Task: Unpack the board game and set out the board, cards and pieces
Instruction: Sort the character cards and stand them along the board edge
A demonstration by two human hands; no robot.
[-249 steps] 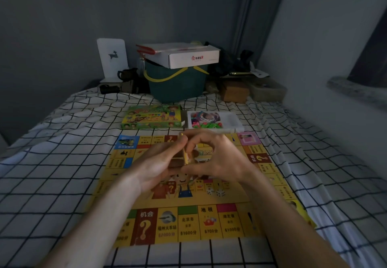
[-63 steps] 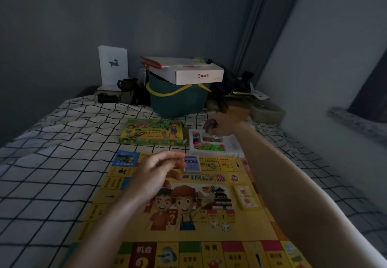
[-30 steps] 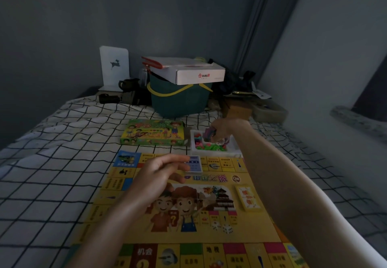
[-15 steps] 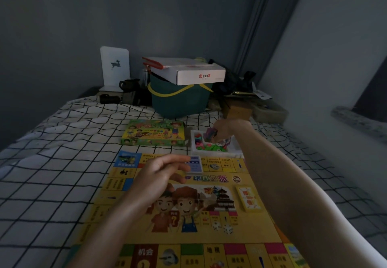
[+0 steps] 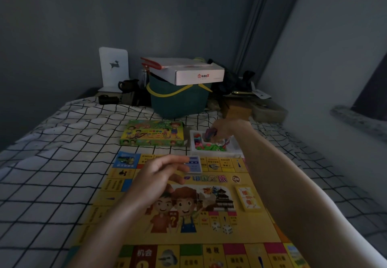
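Note:
The yellow game board lies flat on the checked bed sheet. A blue card stack sits near its far edge and a yellow card stack at its right. Two white dice rest near the middle. My left hand hovers over the board with relaxed fingers, fingertips at the blue stack. My right hand reaches into the white box tray of coloured pieces and grips a dark bundle there. The green box lid lies left of the tray.
A teal bucket with a white carton on top stands at the head of the bed. A brown box and dark clutter lie beside it. A white stand is at the back left. A wall runs along the right.
Eight seconds ago both hands held a yellow card stack over the board. That stack now lies on the board's right side, and my right hand has reached into the tray and lifted slightly.

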